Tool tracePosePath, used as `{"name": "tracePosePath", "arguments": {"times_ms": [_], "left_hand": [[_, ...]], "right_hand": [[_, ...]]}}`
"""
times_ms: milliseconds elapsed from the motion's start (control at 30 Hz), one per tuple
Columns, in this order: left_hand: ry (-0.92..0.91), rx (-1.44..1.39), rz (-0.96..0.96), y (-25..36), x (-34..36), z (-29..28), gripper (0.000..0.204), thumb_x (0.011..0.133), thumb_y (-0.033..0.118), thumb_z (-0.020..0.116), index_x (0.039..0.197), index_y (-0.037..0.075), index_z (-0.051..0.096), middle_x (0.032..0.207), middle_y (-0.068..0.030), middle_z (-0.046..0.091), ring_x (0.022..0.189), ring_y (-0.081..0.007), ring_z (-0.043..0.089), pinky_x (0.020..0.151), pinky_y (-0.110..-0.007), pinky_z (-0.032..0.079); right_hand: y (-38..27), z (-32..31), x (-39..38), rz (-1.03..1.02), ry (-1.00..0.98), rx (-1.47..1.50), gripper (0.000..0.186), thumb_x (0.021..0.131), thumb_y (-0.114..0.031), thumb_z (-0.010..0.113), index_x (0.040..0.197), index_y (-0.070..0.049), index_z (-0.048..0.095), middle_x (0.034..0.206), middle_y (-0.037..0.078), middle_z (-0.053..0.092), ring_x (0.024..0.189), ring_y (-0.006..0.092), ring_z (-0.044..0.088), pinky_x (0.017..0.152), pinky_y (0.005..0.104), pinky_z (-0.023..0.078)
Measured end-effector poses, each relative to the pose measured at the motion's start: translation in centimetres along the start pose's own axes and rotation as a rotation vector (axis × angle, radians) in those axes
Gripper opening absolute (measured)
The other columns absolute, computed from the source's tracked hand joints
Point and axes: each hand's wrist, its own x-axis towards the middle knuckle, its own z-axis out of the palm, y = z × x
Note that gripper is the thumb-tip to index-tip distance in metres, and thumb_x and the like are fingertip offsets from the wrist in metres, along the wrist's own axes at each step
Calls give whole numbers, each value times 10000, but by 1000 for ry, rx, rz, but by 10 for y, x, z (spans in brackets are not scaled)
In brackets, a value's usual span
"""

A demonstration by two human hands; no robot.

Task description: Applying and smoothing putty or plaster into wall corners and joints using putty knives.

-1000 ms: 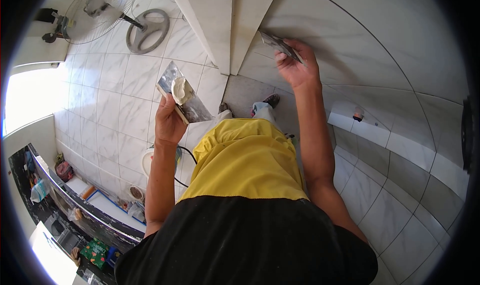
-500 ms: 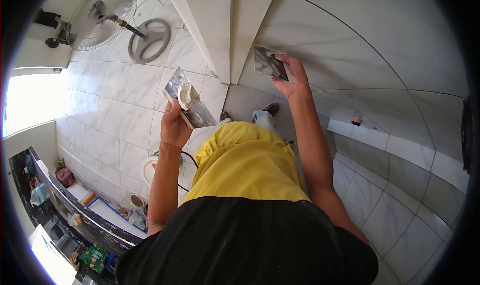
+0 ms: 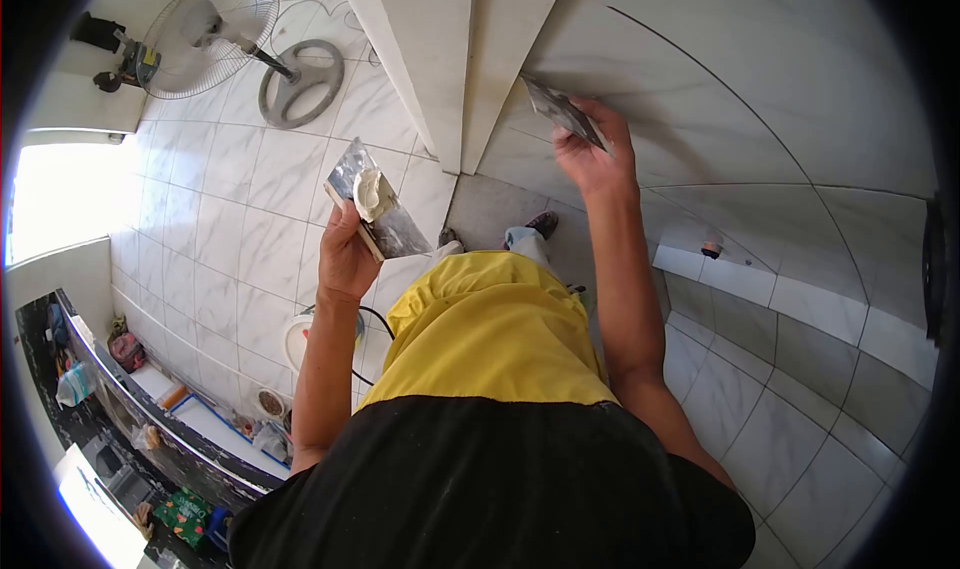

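Head view shows our 2 hands apart. Our left hand [image 3: 345,254] grips a flat metal board [image 3: 375,201] with a white lump of paste [image 3: 369,193] on it. Our right hand [image 3: 592,154] presses a small scraper [image 3: 560,111] flat on the grey wall tile [image 3: 720,99]. We think the paste job is only partly done, since much paste is left.
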Motion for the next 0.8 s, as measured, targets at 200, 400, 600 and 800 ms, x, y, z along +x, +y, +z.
{"name": "tracePosePath", "arguments": {"times_ms": [200, 400, 600, 800], "left_hand": [[-19, 31, -2, 0, 1, 0, 376, 970, 247, 451, 1284, 45, 411, 1204, -75, 549, 1095, -202, 548, 937, -383, 463], [-9, 11, -24, 0, 3, 10, 390, 969, 253, 451, 1293, 41, 405, 1203, -81, 549, 1091, -205, 551, 926, -379, 471], [18, 35, -80, 2, 2, 22, 346, 966, 242, 448, 1268, 73, 466, 1165, -60, 580, 1040, -196, 571, 909, -367, 469], [-5, 1, -230, -4, -11, 49, 353, 961, 252, 439, 1234, 30, 458, 1119, -100, 594, 975, -209, 606, 850, -361, 509]], "right_hand": [[7, 5, -19, -13, 200, -237, 60, 728, -49, 624, 773, -73, 591, 833, 58, 644, 804, 199, 626, 679, 334, 514], [18, 9, -8, -74, 233, -155, 152, 677, -52, 680, 762, -100, 564, 843, 64, 607, 799, 194, 589, 654, 318, 481], [2, 25, -18, -80, -27, -97, 160, 687, -37, 678, 790, -93, 569, 813, 58, 607, 765, 192, 604, 658, 306, 506], [-8, 85, -112, -293, -189, -661, 169, 822, -21, 553, 976, -10, 621, 880, 58, 657, 798, 153, 629, 679, 293, 497]]}}
